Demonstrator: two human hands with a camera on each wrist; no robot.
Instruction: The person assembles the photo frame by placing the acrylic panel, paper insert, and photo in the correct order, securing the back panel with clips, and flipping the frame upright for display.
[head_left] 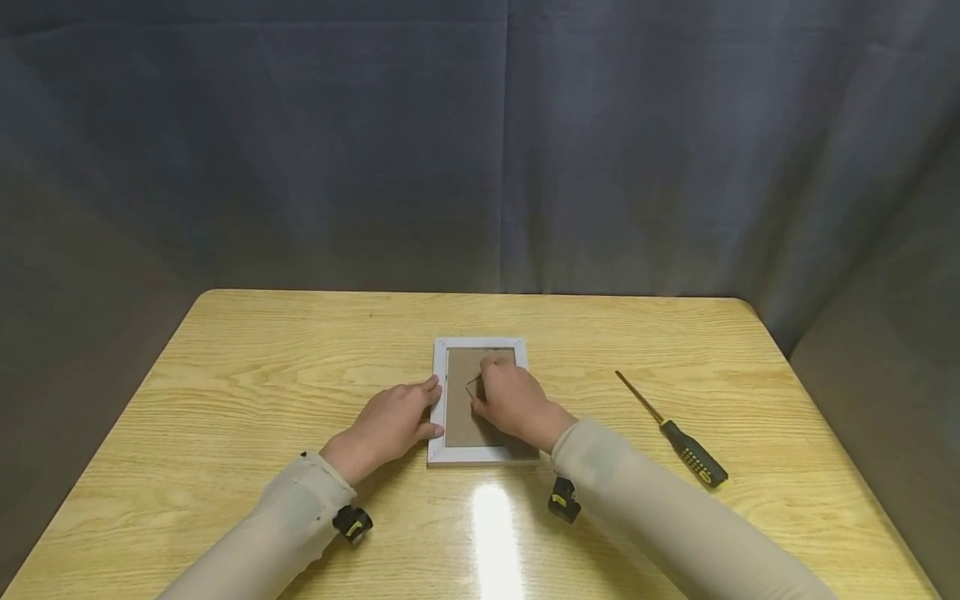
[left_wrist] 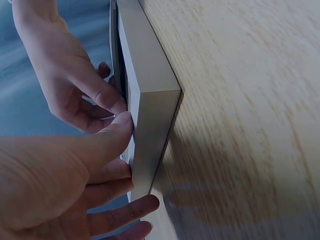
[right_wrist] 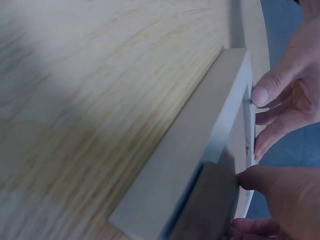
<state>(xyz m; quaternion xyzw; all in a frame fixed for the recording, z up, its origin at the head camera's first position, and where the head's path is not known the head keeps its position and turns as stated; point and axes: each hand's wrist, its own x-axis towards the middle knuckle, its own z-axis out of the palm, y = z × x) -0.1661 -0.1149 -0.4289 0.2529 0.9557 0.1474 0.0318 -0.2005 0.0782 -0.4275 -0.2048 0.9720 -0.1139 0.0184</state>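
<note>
A white picture frame (head_left: 480, 454) lies back side up on the table, its brown backing board (head_left: 463, 427) showing. My left hand (head_left: 393, 417) rests on the frame's left rail, thumb and fingers spread along it. Over the board, my right hand (head_left: 519, 402) pinches a thin brown stand flap (right_wrist: 202, 205), tilted up from the back in the right wrist view. Most of the flap is hidden beneath that hand in the head view. To the right lies a screwdriver (head_left: 693, 454) with a black handle, its shaft pointing away to the left.
The wood-grain table (head_left: 262, 375) has rounded far corners and a bright light reflection near the front. Dark grey curtains (head_left: 337, 167) hang behind it and at both sides. A small black camera (head_left: 352, 523) sits at each wrist.
</note>
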